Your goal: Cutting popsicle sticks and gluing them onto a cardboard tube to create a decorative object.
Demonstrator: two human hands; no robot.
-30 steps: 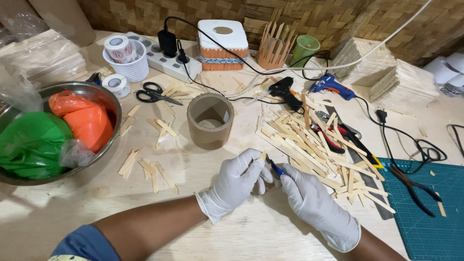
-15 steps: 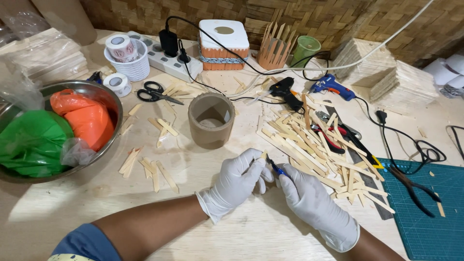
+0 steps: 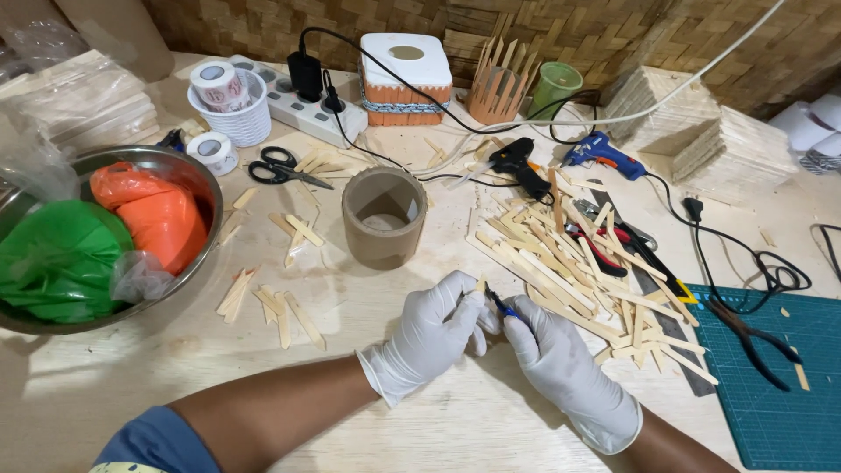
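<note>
Lower centre, my hands: left hand (image 3: 429,337) and right hand (image 3: 561,368) together, seemingly pinching a stick (image 3: 480,285) and blue tool (image 3: 505,307).
Above them: cardboard tube (image 3: 383,217).

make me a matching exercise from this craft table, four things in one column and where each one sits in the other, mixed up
Things:
1. scissors
2. cardboard tube
3. orange bag
4. black pliers

Places:
A. on the green cutting mat at the right
B. inside the metal bowl at the left
C. upright on the table, just beyond the left hand and right hand
D. flat on the table in front of the white power strip

Pairs: 1-D, 2-C, 3-B, 4-A
</note>
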